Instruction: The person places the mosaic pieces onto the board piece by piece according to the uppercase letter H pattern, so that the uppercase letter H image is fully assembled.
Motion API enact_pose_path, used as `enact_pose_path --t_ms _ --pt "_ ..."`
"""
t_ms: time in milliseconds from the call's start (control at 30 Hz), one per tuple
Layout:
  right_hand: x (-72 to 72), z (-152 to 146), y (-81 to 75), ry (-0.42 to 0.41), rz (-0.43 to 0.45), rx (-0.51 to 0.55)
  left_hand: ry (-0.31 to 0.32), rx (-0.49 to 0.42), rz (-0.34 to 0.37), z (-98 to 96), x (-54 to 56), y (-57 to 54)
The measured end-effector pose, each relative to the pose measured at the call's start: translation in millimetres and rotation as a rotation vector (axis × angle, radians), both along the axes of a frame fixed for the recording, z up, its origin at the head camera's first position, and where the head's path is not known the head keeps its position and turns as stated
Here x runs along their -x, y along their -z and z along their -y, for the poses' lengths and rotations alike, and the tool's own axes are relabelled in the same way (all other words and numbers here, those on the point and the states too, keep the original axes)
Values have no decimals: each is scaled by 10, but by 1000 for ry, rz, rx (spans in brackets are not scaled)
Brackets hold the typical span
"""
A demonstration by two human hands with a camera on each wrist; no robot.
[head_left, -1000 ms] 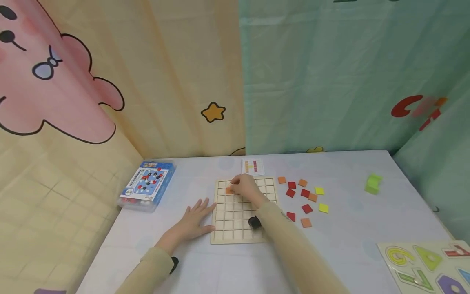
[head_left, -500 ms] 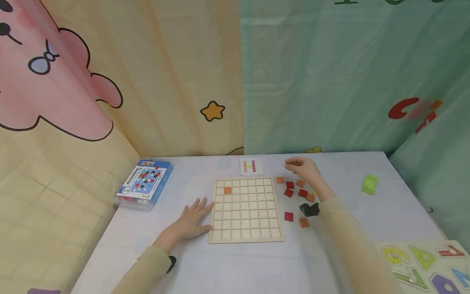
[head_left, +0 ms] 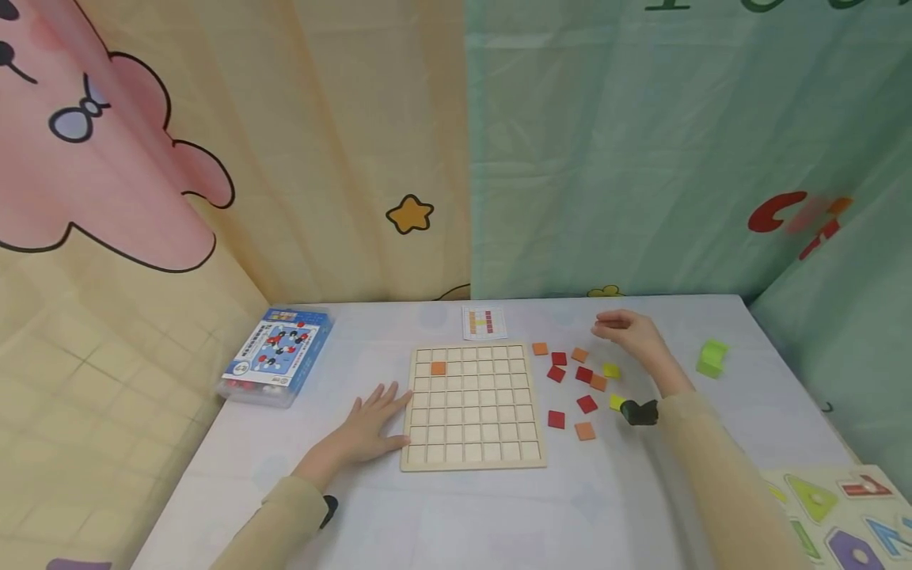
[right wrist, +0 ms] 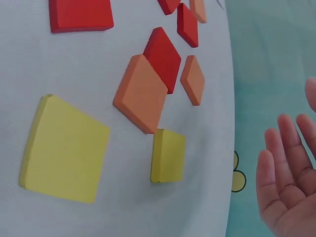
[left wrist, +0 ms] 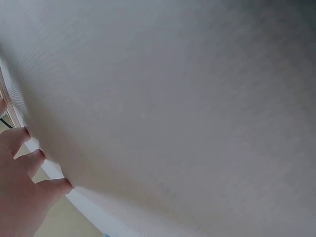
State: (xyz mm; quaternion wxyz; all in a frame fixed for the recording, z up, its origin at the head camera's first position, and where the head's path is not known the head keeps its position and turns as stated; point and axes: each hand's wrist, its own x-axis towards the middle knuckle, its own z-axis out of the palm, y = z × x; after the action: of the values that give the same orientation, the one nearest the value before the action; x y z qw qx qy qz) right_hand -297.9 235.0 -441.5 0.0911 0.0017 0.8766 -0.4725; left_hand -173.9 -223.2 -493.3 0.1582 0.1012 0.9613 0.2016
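My left hand (head_left: pixel 365 431) lies on the table with fingers spread, fingertips and thumb against the left edge of the wooden grid board (head_left: pixel 463 471). In the left wrist view only part of this hand (left wrist: pixel 22 187) shows. One orange tile (head_left: pixel 438 368) sits in a cell near the board's far left corner. Raised over the table's right part, my right hand (head_left: pixel 637 342) holds nothing that I can see; its fingers are relaxed in the right wrist view. Below and left of it lie loose red tiles (head_left: pixel 556 419), orange tiles (head_left: pixel 585 431) and yellow tiles (right wrist: pixel 64 153).
Behind the board lies a small pattern card (head_left: pixel 484 322). A blue boxed set (head_left: pixel 276 356) stands at the far left. Green blocks (head_left: pixel 712 359) are at the right, and a shape puzzle board (head_left: pixel 819 507) fills the near right corner. Curtains (head_left: pixel 606 158) hang behind the table.
My right hand has left the orange tile on the board and moved right, past the loose tiles. My left hand has stayed at the board's left edge.
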Motion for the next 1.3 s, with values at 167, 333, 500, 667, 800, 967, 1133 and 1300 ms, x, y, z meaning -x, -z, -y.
enact_pose_path --t_ms 167,333,500,667,800,967,1133,1300 --pt "20 69 83 29 31 -44 -2 -2 -8 11 2 11" --pt "70 141 173 5 84 -91 -4 -2 -9 8 -2 -3" --pt "101 220 260 -2 104 -147 -8 -1 -11 8 -10 -5" --pt "81 297 310 -13 135 -211 -9 -1 -3 11 -17 4" --pt "59 323 328 -34 99 -249 2 10 -3 7 -11 -2" --pt "60 339 346 -53 58 -270 5 16 -7 4 3 -17" --pt "85 325 393 -44 59 -269 5 19 6 7 31 -23" --pt "92 296 440 -35 73 -253 11 5 32 6 74 -50"
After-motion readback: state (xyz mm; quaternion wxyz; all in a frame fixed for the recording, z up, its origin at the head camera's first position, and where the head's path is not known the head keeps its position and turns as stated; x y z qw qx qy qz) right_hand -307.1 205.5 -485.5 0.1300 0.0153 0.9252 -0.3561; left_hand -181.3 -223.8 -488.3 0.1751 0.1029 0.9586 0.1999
